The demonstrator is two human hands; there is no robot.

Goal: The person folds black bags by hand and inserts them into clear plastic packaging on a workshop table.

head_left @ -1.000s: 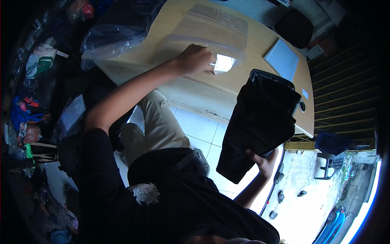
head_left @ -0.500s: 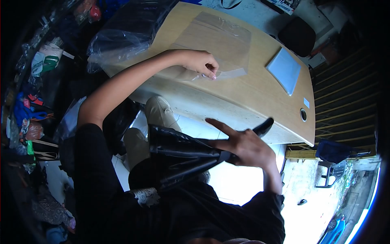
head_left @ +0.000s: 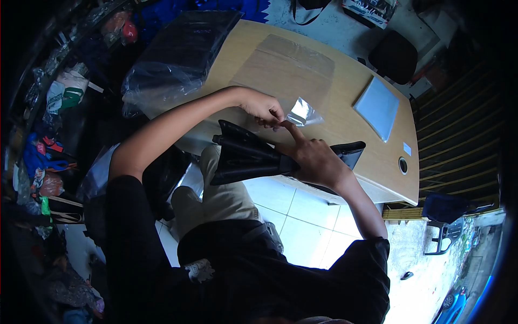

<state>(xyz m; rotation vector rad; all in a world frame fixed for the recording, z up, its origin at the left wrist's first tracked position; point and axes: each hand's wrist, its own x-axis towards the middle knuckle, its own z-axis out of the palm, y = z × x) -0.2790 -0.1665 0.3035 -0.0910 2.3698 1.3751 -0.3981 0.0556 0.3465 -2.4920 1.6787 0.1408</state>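
My left hand [head_left: 261, 108] pinches the near edge of a clear plastic bag [head_left: 294, 65], which lies on the wooden table [head_left: 237, 46]. The bag's lifted corner shines beside my fingertips. My right hand [head_left: 318, 162] is closed round the narrow middle of a folded black glossy item [head_left: 245, 156], and its index finger reaches to the fingertips of my left hand. One end of the black item fans out to the left, and the other end [head_left: 349, 154] shows to the right of the hand, over the table's front edge.
Dark items in clear plastic [head_left: 178, 48] lie on the table's left end. A stack of clear bags [head_left: 377, 108] lies to the right, near a round hole [head_left: 403, 165]. Behind stands a black chair [head_left: 394, 56]. Shelves with bagged goods line the left.
My right hand has moved up and left with the black item, from in front of the table to beside my left hand. The near edge of the clear bag has lifted and now shines.
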